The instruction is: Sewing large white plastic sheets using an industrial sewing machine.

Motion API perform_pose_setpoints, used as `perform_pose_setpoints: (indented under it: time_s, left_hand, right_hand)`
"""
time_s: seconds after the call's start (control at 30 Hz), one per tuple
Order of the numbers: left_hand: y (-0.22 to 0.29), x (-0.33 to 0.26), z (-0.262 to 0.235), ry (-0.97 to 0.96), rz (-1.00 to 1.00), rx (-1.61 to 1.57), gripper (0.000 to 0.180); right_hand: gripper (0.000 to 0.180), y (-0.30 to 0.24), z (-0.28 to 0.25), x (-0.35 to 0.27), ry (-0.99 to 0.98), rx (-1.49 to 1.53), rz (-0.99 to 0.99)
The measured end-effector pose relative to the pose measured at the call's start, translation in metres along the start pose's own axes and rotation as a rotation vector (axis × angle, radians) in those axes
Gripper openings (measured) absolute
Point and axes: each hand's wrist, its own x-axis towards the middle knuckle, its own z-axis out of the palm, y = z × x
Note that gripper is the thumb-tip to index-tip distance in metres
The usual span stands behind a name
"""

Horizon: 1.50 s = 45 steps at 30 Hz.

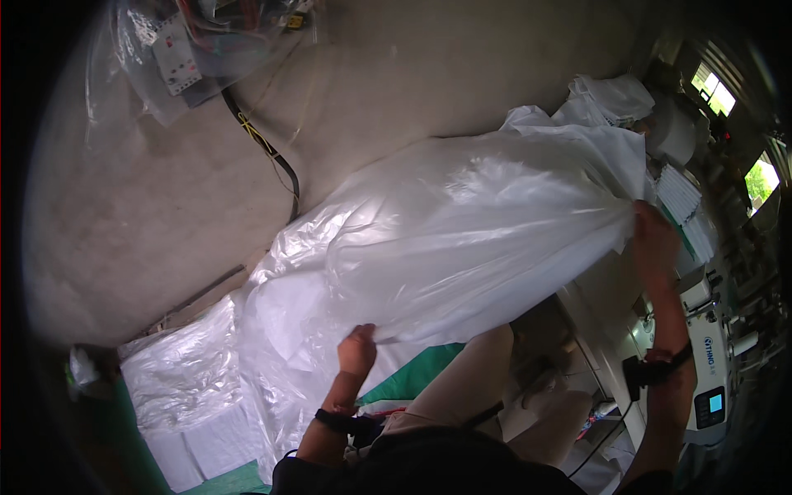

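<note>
While both hands are closed on it, the translucent plastic sheet [462,239] lies in front of the person, spread between the left hand [357,351] and the right hand [656,239]. Seen from the head, its long axis slants from the lower left to the upper right. The right hand is clamped on a gathered end, from which creases fan out leftward; the left hand, nearer the body, pinches the near edge with its fingers together. Whether this is a single layer or a bag, I cannot tell. Most of the sheet lies beyond the line between the hands, with the near edge hanging just above the thighs [458,375].

On the far side, a plain grey wall [412,82] bounds the work. Rightward is tight: a white sewing machine [707,363] stands just beside the right forearm, and the edge of its tabletop [609,289] runs close below the sheet. Leftward is looser, over a low plastic-covered stack [177,371]; white sacks [610,97] crowd the upper right end.
</note>
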Motion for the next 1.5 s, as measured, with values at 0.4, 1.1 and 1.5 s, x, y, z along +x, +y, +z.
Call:
perform_pose_setpoints:
  time_s: [0.4, 1.1, 1.5]
  left_hand:
    - [0.090, 0.093, -0.103, 0.112, 0.282, -0.265, 0.035]
    - [-0.157, 0.100, -0.179, 0.064, -0.278, 0.741, 0.045]
    - [0.096, 0.078, -0.146, 0.121, 0.345, -0.041, 0.041]
  right_hand:
    - [0.042, 0.055, -0.072, -0.001, 0.087, -0.260, -0.098]
    - [0.026, -0.121, 0.026, 0.008, -0.115, 0.124, -0.142]
    - [0.020, -0.118, 0.026, -0.001, -0.144, 0.282, -0.193]
